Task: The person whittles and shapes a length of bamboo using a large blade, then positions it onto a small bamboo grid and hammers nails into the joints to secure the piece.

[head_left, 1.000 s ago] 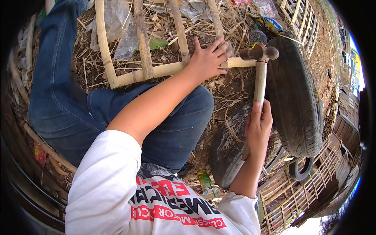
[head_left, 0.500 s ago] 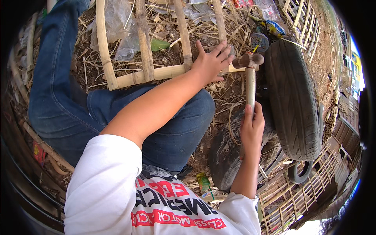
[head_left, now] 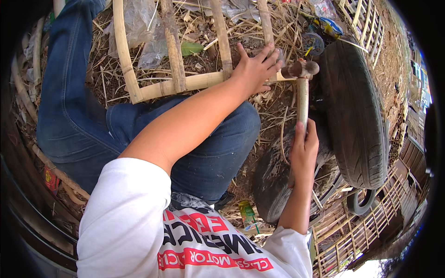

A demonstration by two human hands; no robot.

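Note:
My right hand (head_left: 304, 147) is wrapped round the pale handle of a hammer (head_left: 302, 95). The rusty brown hammer head points away from me, close to the right end of a bamboo crosspiece (head_left: 199, 81). That crosspiece joins several upright bamboo slats (head_left: 172, 46) into a lattice frame. My left hand (head_left: 255, 72) lies over the right corner of the frame with fingers spread, beside the rightmost slat (head_left: 265, 23). A roundish grey thing shows at its fingertips, too covered to name. The underside of this hand is hidden.
A worn black tyre (head_left: 354, 116) stands upright right of the hammer, with another dark, dirty tyre (head_left: 273, 180) lying below it. Clear plastic sheeting (head_left: 136, 28) and dry straw litter the soil. My bent leg in jeans (head_left: 222, 139) is under my left forearm. More bamboo lattice (head_left: 357, 231) lies at lower right.
The whole view has shifted slightly, so everything sits a little further right. Both hands and the hammer keep nearly the same places at the bamboo frame.

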